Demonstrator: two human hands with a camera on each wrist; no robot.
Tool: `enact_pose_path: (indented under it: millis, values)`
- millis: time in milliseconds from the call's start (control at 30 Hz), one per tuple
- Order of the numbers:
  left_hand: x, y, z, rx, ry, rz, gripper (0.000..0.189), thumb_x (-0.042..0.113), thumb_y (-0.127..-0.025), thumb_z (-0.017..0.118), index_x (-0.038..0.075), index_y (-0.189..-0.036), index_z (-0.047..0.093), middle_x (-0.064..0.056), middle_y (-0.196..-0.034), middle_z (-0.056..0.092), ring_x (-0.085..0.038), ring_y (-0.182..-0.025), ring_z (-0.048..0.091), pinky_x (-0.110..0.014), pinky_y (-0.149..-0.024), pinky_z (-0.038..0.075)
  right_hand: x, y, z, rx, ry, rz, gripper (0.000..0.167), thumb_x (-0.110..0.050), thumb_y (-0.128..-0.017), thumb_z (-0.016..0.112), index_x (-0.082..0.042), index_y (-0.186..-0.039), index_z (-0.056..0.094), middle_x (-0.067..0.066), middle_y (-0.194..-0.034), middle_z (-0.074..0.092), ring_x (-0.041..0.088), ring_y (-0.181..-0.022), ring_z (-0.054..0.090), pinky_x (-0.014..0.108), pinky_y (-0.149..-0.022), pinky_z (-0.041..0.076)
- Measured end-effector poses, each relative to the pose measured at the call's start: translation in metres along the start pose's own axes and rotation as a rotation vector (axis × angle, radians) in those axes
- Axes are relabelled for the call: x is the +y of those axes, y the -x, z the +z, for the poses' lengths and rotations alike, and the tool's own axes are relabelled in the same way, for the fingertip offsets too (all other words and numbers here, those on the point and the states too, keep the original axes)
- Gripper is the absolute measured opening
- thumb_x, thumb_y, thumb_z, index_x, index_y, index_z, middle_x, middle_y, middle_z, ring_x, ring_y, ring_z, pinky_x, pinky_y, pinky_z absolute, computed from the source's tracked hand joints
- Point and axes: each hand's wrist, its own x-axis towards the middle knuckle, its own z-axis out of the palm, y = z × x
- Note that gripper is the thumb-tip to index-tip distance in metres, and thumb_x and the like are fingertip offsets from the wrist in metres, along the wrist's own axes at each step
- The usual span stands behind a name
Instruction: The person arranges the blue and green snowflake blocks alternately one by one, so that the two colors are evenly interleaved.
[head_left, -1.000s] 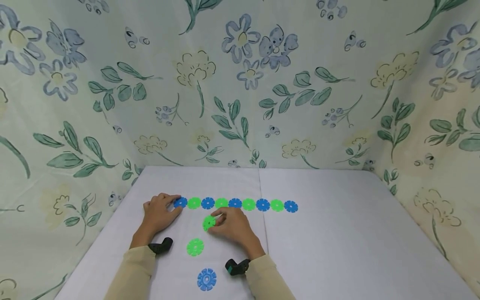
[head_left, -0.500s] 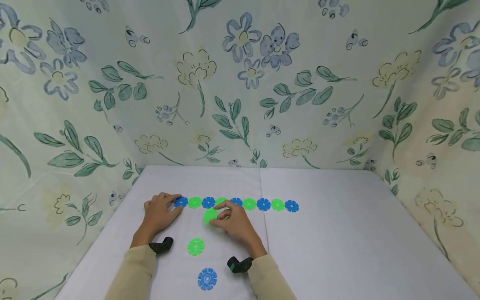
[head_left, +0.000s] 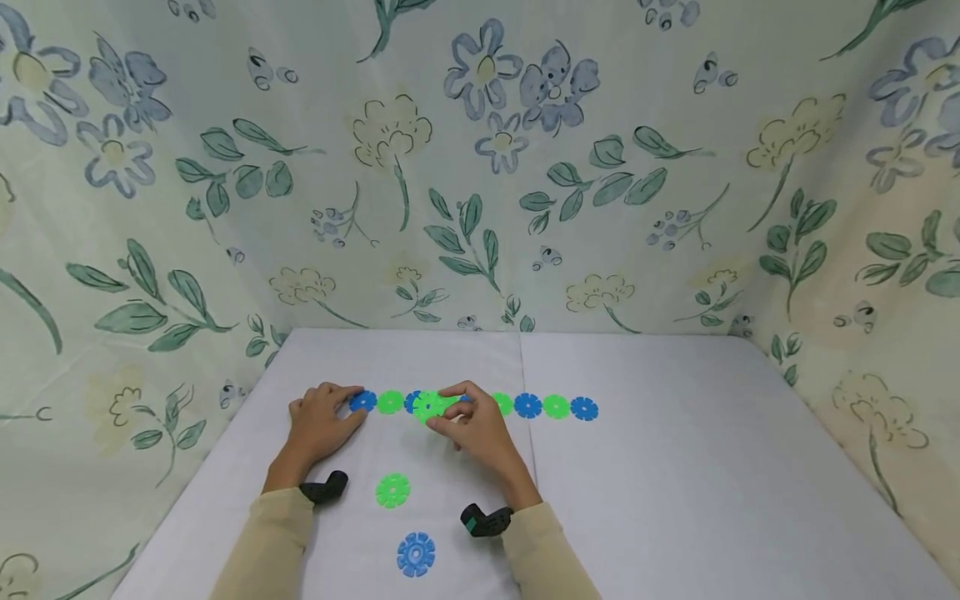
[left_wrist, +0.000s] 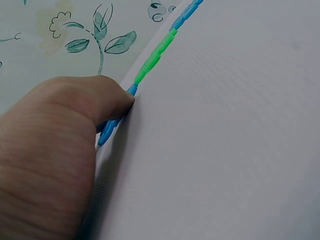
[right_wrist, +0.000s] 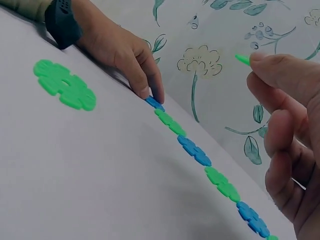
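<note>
In the head view a row of flat notched plastic discs, blue and green by turns, crosses the table. My left hand (head_left: 318, 425) pinches the blue notched disc (head_left: 363, 401) at the row's left end between thumb and fingers. Beside that one lies a green disc (head_left: 390, 402) of the row. My right hand (head_left: 482, 431) pinches a loose green notched disc (head_left: 426, 407) by its edge, raised off the table. In the head view it covers part of the row's middle. Only a sliver of the held green disc (right_wrist: 242, 59) shows in the right wrist view.
Nearer the person, a single green disc (head_left: 393, 491) and a single blue disc (head_left: 416, 554) lie flat on the white tablecloth (head_left: 675, 475). Flower-patterned cloth (head_left: 480, 208) hangs behind the table and along both sides.
My right hand has lifted the green disc and moved it away from the person, from in front of the row to over it. The left hand has stayed in place.
</note>
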Motion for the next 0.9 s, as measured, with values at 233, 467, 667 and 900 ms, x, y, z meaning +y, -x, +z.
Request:
enact_pose_path:
  millis: [233, 467, 667, 900]
  values:
    - [0.002, -0.002, 0.0, 0.002, 0.005, 0.007, 0.049, 0.044, -0.091, 0.065, 0.022, -0.135, 0.063, -0.015, -0.124, 0.06, -0.038, -0.116, 0.051, -0.061, -0.095, 0.025, -0.013, 0.0, -0.011, 0.058, -0.02, -0.03, 0.044, -0.027, -0.083, 0.083, -0.022, -0.122, 0.063, 0.004, -0.08, 0.07, 0.014, -0.048, 0.051, 0.029, -0.048, 0.047]
    - [0.0, -0.002, 0.002, -0.005, 0.005, 0.011, 0.049, 0.045, -0.091, 0.065, 0.023, -0.135, 0.063, -0.015, -0.126, 0.059, -0.038, -0.118, 0.05, -0.062, -0.095, 0.025, -0.026, 0.005, -0.019, 0.076, -0.015, -0.044, 0.042, -0.024, -0.084, 0.082, -0.02, -0.122, 0.062, 0.01, -0.082, 0.07, 0.012, -0.05, 0.051, 0.025, -0.048, 0.043]
    - [-0.001, -0.001, 0.001, -0.006, 0.005, 0.008, 0.05, 0.045, -0.091, 0.065, 0.023, -0.135, 0.063, -0.015, -0.126, 0.059, -0.038, -0.118, 0.05, -0.062, -0.096, 0.024, -0.044, 0.015, -0.035, 0.069, 0.018, -0.013, 0.045, -0.017, -0.087, 0.079, -0.012, -0.127, 0.06, 0.015, -0.087, 0.071, 0.008, -0.051, 0.049, 0.023, -0.05, 0.043]
    - [-0.003, 0.0, -0.001, 0.0, 0.001, 0.018, 0.049, 0.045, -0.091, 0.066, 0.022, -0.134, 0.064, -0.014, -0.123, 0.061, -0.038, -0.116, 0.051, -0.063, -0.094, 0.025, -0.067, 0.027, -0.054, 0.149, 0.068, -0.036, 0.042, -0.013, -0.086, 0.079, -0.009, -0.124, 0.061, 0.015, -0.085, 0.07, 0.008, -0.052, 0.048, 0.023, -0.049, 0.042]
